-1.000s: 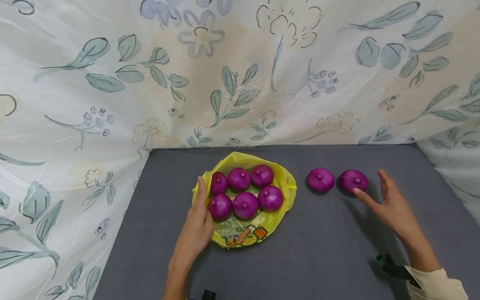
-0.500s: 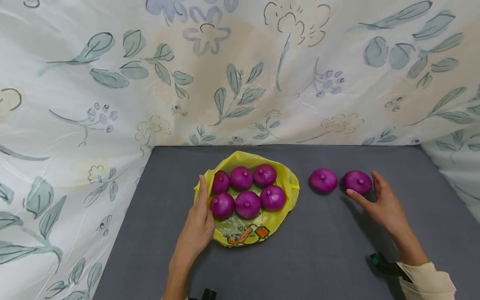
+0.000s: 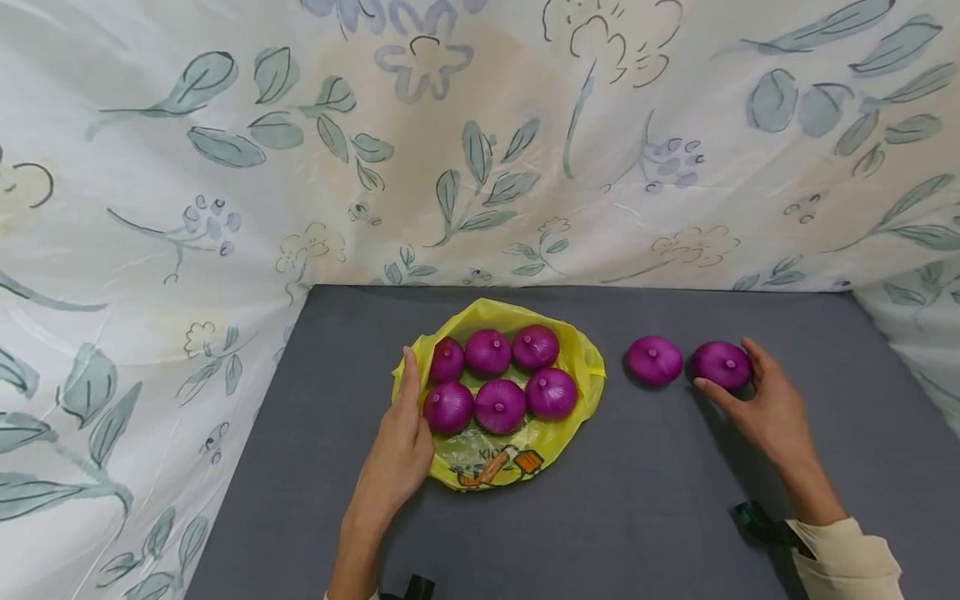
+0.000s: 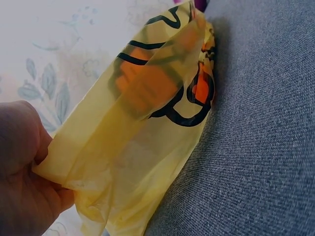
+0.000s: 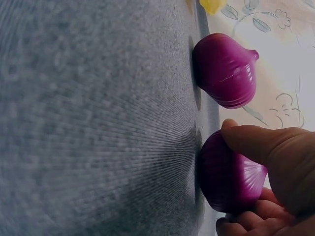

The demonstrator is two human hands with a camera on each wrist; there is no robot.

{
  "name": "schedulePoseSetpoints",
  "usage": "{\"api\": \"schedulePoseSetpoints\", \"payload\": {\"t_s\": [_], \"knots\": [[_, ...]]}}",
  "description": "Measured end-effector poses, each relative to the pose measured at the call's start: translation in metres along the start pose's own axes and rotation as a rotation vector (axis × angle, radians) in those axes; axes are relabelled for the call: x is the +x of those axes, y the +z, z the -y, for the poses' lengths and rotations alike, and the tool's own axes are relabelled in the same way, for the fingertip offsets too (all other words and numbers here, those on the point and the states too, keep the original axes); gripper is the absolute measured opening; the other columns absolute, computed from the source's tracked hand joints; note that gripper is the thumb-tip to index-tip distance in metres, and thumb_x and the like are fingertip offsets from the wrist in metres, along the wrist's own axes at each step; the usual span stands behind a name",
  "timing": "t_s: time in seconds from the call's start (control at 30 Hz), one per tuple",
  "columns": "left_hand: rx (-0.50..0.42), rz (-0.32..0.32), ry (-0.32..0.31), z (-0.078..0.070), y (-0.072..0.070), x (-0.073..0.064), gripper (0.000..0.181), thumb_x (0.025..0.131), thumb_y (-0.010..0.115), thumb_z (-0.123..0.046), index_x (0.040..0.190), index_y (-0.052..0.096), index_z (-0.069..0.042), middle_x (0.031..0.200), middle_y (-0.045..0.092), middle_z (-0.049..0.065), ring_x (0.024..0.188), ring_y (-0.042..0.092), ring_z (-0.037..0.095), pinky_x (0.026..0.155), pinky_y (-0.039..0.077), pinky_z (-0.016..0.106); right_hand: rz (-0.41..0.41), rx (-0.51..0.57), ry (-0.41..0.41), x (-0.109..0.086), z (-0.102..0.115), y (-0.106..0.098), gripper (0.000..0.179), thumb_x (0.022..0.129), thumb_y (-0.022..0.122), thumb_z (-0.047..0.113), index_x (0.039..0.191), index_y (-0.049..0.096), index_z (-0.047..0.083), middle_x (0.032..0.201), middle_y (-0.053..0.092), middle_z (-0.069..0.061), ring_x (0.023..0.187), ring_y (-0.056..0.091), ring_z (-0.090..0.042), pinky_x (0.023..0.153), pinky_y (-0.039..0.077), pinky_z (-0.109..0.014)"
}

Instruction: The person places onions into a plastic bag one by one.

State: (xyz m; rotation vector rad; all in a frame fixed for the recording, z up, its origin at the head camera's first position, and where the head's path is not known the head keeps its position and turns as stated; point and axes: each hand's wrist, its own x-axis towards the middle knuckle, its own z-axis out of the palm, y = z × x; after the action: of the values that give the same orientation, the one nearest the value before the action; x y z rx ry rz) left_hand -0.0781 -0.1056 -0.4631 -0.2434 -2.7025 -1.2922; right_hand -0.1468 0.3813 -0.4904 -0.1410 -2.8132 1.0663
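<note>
A yellow plastic bag (image 3: 480, 467), its mouth rolled wide, holds several purple onions (image 3: 501, 407). My left hand (image 3: 396, 450) is at its left side; in the left wrist view the thumb and fingers pinch the edge of the thin yellow plastic (image 4: 133, 142). Right of the bag, two more onions sit side by side on the grey surface. My right hand (image 3: 772, 417) grips the right-hand onion (image 3: 722, 365), thumb on its near side and fingers round its far side. The other loose onion (image 3: 654, 361) stands just left of it, untouched.
The grey cloth-covered table (image 3: 585, 525) lies under everything. A floral-patterned curtain (image 3: 562, 183) rises along its back edge and on both sides. Dark camera straps (image 3: 765, 523) are worn at the wrists.
My right hand has moved left to the right-hand onion and closed its thumb and fingers round it. The left hand keeps its hold on the bag. The head view has shifted slightly.
</note>
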Motion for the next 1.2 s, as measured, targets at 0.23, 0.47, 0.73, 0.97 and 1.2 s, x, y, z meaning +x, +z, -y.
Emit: {"api": "schedulePoseSetpoints", "payload": {"t_s": [0.23, 0.47, 0.73, 0.97, 1.2], "knots": [[-0.004, 0.006, -0.002, 0.0016, -0.0002, -0.001, 0.093, 0.101, 0.046, 0.01, 0.171, -0.005, -0.024, 0.177, 0.015, 0.004, 0.132, 0.052, 0.029, 0.099, 0.048, 0.045, -0.018, -0.038, 0.012, 0.0009, -0.001, 0.0011, 0.095, 0.094, 0.08, 0.043, 0.163, 0.033, -0.003, 0.153, 0.045, -0.037, 0.135, 0.049, -0.057, 0.101, 0.04, -0.069], [-0.019, 0.001, -0.003, 0.0042, -0.002, -0.0018, 0.093, 0.101, 0.044, 0.01, 0.171, -0.006, -0.026, 0.177, 0.014, 0.004, 0.149, 0.038, 0.024, 0.108, 0.043, 0.049, -0.01, -0.017, 0.034, 0.0028, -0.0016, 0.0016, 0.095, 0.094, 0.08, 0.046, 0.165, 0.034, 0.002, 0.157, 0.045, -0.032, 0.136, 0.051, -0.052, 0.098, 0.044, -0.014], [0.004, 0.002, 0.001, 0.0029, -0.0003, 0.0001, 0.093, 0.101, 0.046, 0.009, 0.171, -0.006, -0.026, 0.177, 0.017, 0.004, 0.101, 0.059, 0.022, 0.09, 0.049, 0.042, -0.023, 0.012, 0.047, 0.0029, -0.0022, 0.0014, 0.093, 0.094, 0.081, 0.044, 0.165, 0.036, 0.004, 0.158, 0.044, -0.031, 0.137, 0.049, -0.052, 0.1, 0.041, -0.008], [0.004, 0.004, 0.003, 0.0018, 0.0013, 0.0006, 0.094, 0.102, 0.047, 0.009, 0.171, -0.006, -0.026, 0.176, 0.018, 0.003, 0.103, 0.055, 0.031, 0.086, 0.046, 0.041, -0.006, 0.061, 0.083, 0.0009, -0.0047, -0.0026, 0.096, 0.092, 0.082, 0.046, 0.166, 0.035, 0.007, 0.16, 0.043, -0.028, 0.136, 0.05, -0.052, 0.08, 0.034, 0.003], [0.002, 0.004, -0.013, 0.0033, 0.0011, 0.0003, 0.094, 0.101, 0.046, 0.009, 0.171, -0.006, -0.026, 0.176, 0.019, 0.003, 0.116, 0.055, 0.034, 0.088, 0.047, 0.043, 0.001, 0.054, 0.083, 0.0009, 0.0014, -0.0061, 0.097, 0.092, 0.081, 0.048, 0.166, 0.034, 0.008, 0.158, 0.044, -0.028, 0.135, 0.051, -0.052, 0.076, 0.035, 0.003]]}}
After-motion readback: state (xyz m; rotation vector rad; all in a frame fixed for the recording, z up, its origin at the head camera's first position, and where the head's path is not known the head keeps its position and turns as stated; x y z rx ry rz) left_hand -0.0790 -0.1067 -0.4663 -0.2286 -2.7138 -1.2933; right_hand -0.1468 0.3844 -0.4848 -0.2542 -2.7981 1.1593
